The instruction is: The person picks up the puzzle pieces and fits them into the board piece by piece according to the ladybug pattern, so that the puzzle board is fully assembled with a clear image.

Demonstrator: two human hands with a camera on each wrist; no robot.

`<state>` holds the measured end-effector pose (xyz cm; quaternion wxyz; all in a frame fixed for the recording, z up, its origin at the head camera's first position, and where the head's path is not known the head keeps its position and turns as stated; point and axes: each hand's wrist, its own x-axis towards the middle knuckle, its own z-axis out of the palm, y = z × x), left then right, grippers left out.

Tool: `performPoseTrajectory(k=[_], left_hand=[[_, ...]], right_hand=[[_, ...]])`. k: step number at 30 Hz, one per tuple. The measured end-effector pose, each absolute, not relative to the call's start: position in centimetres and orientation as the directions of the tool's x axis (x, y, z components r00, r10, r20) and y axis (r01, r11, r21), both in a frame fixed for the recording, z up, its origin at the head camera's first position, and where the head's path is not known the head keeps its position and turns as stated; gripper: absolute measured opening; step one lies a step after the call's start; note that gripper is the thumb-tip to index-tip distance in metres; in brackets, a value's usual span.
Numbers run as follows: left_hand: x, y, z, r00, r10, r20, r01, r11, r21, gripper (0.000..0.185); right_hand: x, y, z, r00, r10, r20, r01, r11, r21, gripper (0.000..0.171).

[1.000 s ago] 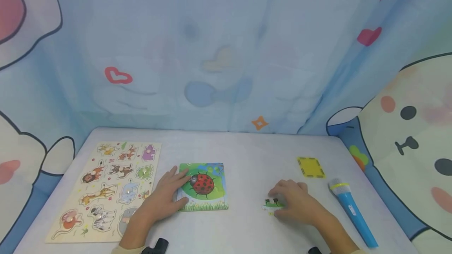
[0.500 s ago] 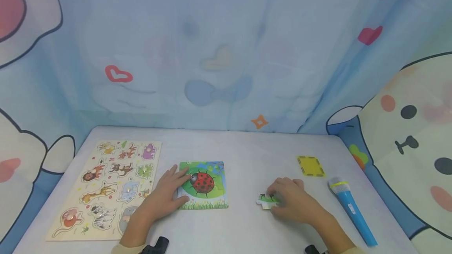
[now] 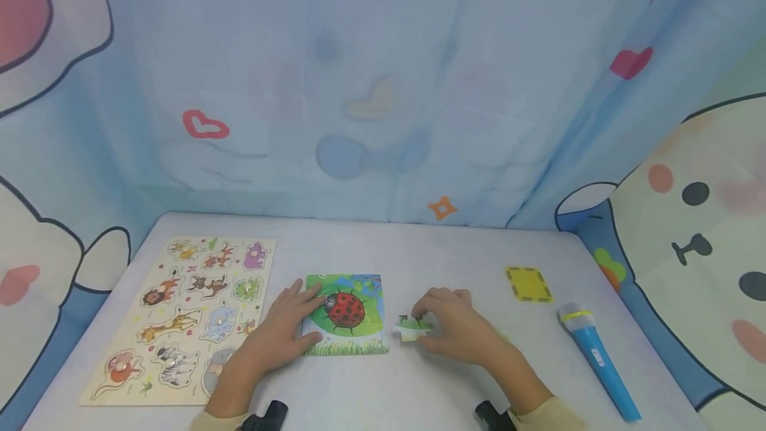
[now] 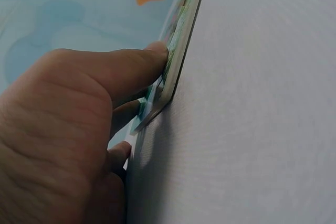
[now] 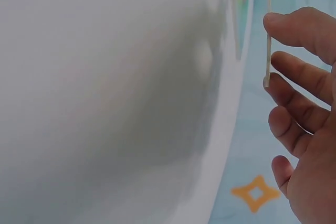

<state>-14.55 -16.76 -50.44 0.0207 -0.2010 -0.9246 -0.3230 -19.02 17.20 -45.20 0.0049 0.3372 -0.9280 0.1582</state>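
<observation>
A square ladybug puzzle [image 3: 345, 312] lies flat on the table in the head view. My left hand [image 3: 281, 330] rests on its left side with fingers spread, the thumb [image 4: 139, 65] lying over the board's edge in the left wrist view. To the right of the puzzle, my right hand [image 3: 453, 326] pinches a green and white puzzle piece [image 3: 413, 328] with dark marks. The right wrist view shows that piece edge-on as a thin strip [image 5: 269, 59] between thumb and fingers, held above the table.
A wooden animal peg board [image 3: 179, 321] lies at the left. At the right are a yellow square frame [image 3: 529, 284] and a blue toy microphone [image 3: 601, 363]. A small yellow-green bit [image 3: 504, 334] shows beside the right forearm, mostly hidden. A printed curtain [image 3: 383, 85] hangs behind the table.
My right hand has moved left with the puzzle piece, closer to the ladybug puzzle. The left hand has stayed in place on the puzzle.
</observation>
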Motion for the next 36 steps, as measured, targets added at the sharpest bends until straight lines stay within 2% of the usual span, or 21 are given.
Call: performPoseTrajectory(k=[8, 20, 26, 36], left_hand=[[-14.6, -16.8, -50.6, -0.921, 0.355, 0.163, 0.379, 0.715, 0.587, 0.061], [-14.8, -16.9, -50.9, -0.913, 0.365, 0.183, 0.402, 0.719, 0.568, 0.061], [-14.8, -16.9, -50.9, -0.914, 0.362, 0.184, 0.4, 0.724, 0.562, 0.061], [-14.8, -16.8, -51.0, -0.92, 0.346, 0.184, 0.388, 0.732, 0.56, 0.061]], right_hand=[[-19.7, 12.8, -45.9, -0.702, -0.698, 0.139, -0.695, 0.629, -0.348, 0.028], [-19.5, 8.4, -46.6, -0.657, -0.751, 0.072, -0.718, 0.593, -0.365, 0.025], [-19.5, 7.8, -46.7, -0.661, -0.749, 0.049, -0.714, 0.607, -0.351, 0.025], [-19.9, 8.0, -46.9, -0.657, -0.75, 0.078, -0.71, 0.581, -0.397, 0.022]])
